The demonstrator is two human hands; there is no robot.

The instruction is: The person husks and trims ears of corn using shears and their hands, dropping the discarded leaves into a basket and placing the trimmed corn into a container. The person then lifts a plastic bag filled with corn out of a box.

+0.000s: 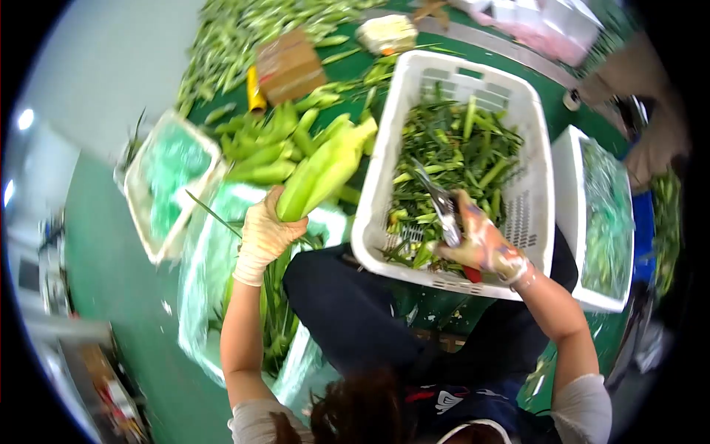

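Gloved fingers of the left hand wrapped closed around the base of a green ear of corn, which tilted up and to the right between a plastic-lined box and a white basket. The right hand, its glove stained, curled shut on a metal cutting tool above the basket's near end, the blade pointing away from the worker over a heap of cut green leaves; its exact type could not be told. A red piece showed just below that hand. More green ears lay piled on the floor beyond the left hand, near a brown cardboard box. To the right of the basket stood a white box of plastic-covered greens.
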